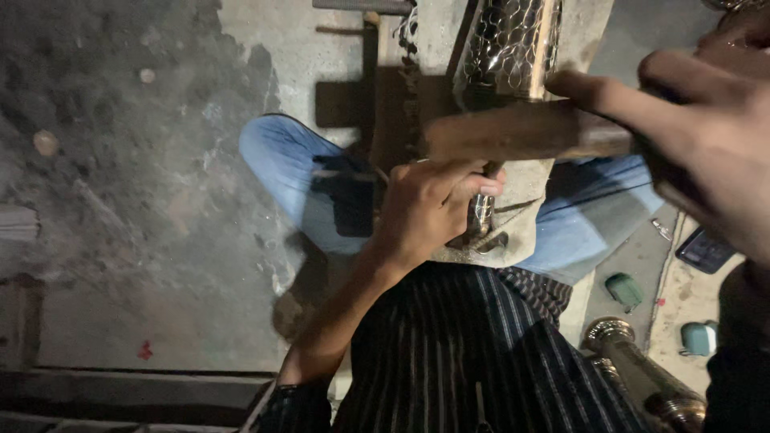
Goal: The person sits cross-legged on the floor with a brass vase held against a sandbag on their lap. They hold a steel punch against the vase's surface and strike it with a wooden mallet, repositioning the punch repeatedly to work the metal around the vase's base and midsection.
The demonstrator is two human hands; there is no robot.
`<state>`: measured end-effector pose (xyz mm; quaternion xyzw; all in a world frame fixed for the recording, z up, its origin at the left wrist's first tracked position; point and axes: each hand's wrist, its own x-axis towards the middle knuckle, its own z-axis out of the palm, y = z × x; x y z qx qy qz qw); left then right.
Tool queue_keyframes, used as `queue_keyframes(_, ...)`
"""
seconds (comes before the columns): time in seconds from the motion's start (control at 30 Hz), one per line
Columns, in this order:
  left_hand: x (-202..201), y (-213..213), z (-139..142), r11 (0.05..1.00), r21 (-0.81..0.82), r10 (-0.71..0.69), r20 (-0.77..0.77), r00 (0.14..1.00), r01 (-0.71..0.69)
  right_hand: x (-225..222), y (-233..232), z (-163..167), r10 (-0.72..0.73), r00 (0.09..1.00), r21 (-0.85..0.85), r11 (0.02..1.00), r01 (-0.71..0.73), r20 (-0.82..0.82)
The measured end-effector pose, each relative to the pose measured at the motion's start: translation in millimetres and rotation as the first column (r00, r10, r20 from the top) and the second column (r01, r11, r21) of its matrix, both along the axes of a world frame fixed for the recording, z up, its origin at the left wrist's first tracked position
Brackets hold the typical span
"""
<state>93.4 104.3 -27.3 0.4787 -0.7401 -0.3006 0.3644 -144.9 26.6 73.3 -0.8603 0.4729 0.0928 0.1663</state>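
1. The left hand sits near the middle of the view, fingers curled shut around the narrow lower end of a shiny embossed metal piece; the fingertips press against its slim stem.
2. The right hand comes in from the right edge, close to the camera and blurred. It is clamped on the wooden handle of a tool, with the forefinger laid straight along the handle. The tool's head is not visible.
3. The handle lies crosswise just over the metal piece, directly beyond the left hand; whether it touches the metal cannot be told.
4. The metal piece runs from the left hand's grip to the far edge of the scene, resting on a worn block that lies across the person's lap.
5. The person sits cross-legged in blue trousers and a dark striped shirt.
6. Around them is a rough, stained concrete floor, dim and dusty on the left.
7. At the near right lies a polished, turned metal part, with two small green objects on the floor beside it.
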Motion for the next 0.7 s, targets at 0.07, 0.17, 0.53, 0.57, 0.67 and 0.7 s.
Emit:
queue_keyframes(0.07,-1.2,-3.5,2.3,0.995,0.097,-0.007,-0.06,0.998,0.013,-12.5,3.7,-7.5,0.007,0.931,-0.06,0.998,0.017,0.365)
queue_keyframes(0.17,-2.0,-9.5,4.6,0.98,0.183,-0.059,-0.1,0.993,0.077,-23.4,13.9,-24.2,-0.029,0.998,0.008,1.0,0.029,-0.061)
queue_keyframes(0.53,14.3,-24.8,-0.3,0.956,0.16,-0.158,-0.426,0.891,0.246,-45.4,51.7,-78.4,-0.461,0.567,0.202,0.865,0.46,0.683)
queue_keyframes(0.57,12.9,-25.9,-3.6,0.956,0.136,-0.191,-0.387,0.902,0.261,-47.8,53.4,-85.6,-0.509,0.516,0.265,0.84,0.474,0.689)
queue_keyframes(0.67,8.2,-36.2,-14.2,0.95,0.085,-0.275,-0.227,0.934,0.3,-50.0,59.1,-101.1,-0.596,0.421,0.361,0.778,0.514,0.684)
queue_keyframes(0.7,8.7,-35.7,-15.3,0.943,0.094,-0.291,-0.227,0.929,0.318,-50.0,59.8,-104.1,-0.62,0.401,0.379,0.757,0.532,0.674)
